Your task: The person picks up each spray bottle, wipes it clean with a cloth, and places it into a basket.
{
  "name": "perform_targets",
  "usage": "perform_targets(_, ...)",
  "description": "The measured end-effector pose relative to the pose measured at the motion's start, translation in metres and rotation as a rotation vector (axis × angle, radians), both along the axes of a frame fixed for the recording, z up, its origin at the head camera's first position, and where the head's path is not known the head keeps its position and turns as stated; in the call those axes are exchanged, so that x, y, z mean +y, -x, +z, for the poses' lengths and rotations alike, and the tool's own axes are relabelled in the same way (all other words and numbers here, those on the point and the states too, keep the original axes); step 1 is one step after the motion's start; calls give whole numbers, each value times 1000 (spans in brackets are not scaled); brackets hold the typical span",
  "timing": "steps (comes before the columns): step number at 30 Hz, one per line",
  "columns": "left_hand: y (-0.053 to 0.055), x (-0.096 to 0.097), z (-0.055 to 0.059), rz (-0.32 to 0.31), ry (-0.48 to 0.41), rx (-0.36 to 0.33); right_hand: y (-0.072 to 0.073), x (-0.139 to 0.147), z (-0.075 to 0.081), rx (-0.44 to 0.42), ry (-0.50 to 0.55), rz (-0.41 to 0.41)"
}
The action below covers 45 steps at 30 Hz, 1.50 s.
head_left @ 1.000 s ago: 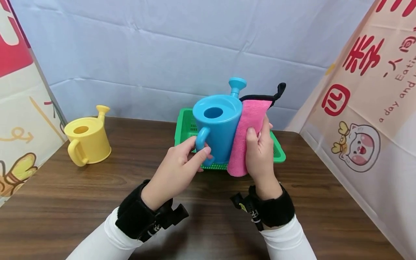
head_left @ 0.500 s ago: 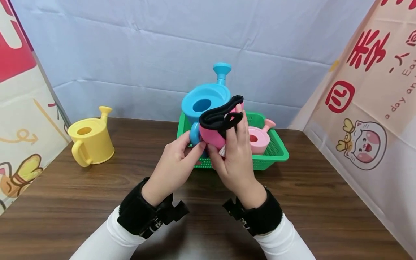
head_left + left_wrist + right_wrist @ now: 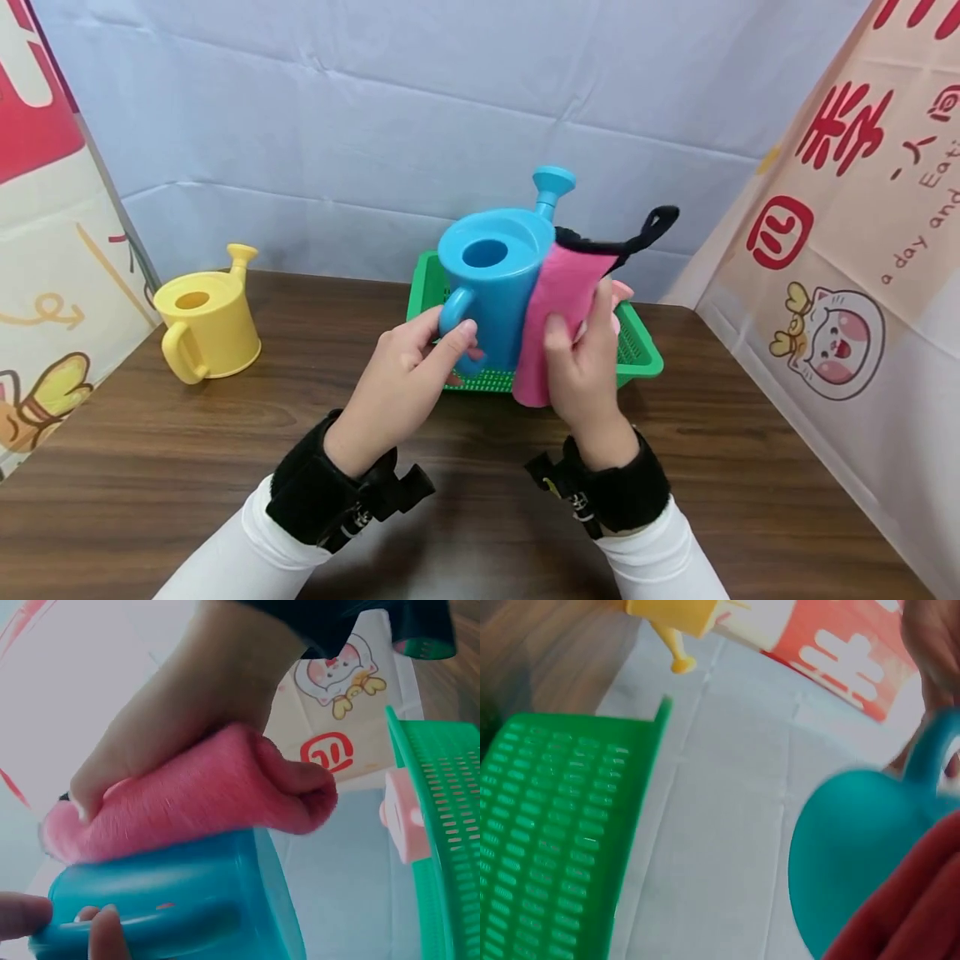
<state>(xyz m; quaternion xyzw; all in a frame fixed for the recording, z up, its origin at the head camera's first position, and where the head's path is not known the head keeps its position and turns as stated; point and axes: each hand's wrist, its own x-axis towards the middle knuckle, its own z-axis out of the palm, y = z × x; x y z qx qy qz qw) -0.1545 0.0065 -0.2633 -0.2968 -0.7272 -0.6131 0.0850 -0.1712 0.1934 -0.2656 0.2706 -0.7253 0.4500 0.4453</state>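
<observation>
My left hand grips the handle of a blue watering can, held upright in the air in front of a green basket. In my right hand is a folded pink cloth with a black edge and a black loop, pressed against the can's right side. The left wrist view shows the pink cloth lying along the wall of the blue watering can. From the right wrist, the can's base shows beside the cloth; most of the right hand is out of that view.
A yellow watering can stands on the wooden table at the left. Inside the basket is a pink watering can, mostly hidden behind the right hand. A pale fabric sheet hangs behind, with printed sheets at both sides.
My right hand swung the cloth across the blue can's front to the handle side, then back to its right side. The can tipped and shifted left, then returned; my left hand kept its grip.
</observation>
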Motion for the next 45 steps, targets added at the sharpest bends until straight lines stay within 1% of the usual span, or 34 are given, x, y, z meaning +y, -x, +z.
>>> perform_targets(3, 0, -1, 0, -10, -6, -17, 1, -11, -3, 124, -155, -57)
perform_targets(5, 0, -1, 1, -21, -5, -21, 2, -17, -6, 183, -251, -99)
perform_targets(7, 0, -1, 1, -23, -2, -23, 2, -21, -8, 219, -324, -139)
perform_targets(8, 0, -1, 1, -24, -2, -25, 2, -22, -9, 220, -342, -152)
perform_targets(10, 0, -1, 0, -17, 7, -27, 2, -23, -11, 205, -351, -163)
perform_targets(13, -1, 0, -1, -3, 22, -30, 2, -22, -11, 200, -321, -152)
perform_targets(19, -4, 0, -1, 43, 28, 13, -1, -21, -6, 275, -275, -147)
perform_targets(23, -6, 0, 0, 39, 16, 33, -3, -16, -1, 301, -261, -126)
perform_targets(24, -6, 0, 0, 36, 16, 36, -3, -15, 0, 291, -252, -111)
perform_targets(26, -6, 0, 0, 29, 10, 39, -4, -10, 2, 242, -226, -89)
perform_targets(29, -6, -1, 1, 23, 9, 43, -6, 1, 4, 106, -152, -39)
perform_targets(31, -6, -2, 2, 16, 6, 45, -5, 10, 5, -1, -80, 23)
perform_targets(32, -6, -2, 2, 12, 9, 45, -4, 14, 6, -50, -35, 68)
perform_targets(34, -6, -3, 3, 3, 11, 49, -2, 22, 7, -121, 51, 147)
perform_targets(35, -7, -4, 3, -5, 9, 48, 0, 25, 8, -141, 91, 187)
perform_targets(37, -8, -4, 4, -12, 3, 55, 3, 29, 9, -159, 152, 250)
perform_targets(38, -8, -4, 4, -13, -4, 59, 4, 29, 9, -152, 167, 267)
perform_targets(40, -8, -5, 4, -17, -24, 69, 5, 28, 9, -123, 164, 278)
perform_targets(42, -8, -5, 5, -13, -45, 81, 4, 24, 7, -88, 127, 257)
perform_targets(45, -7, -5, 5, -7, -81, 72, 0, 15, 5, -27, 35, 180)
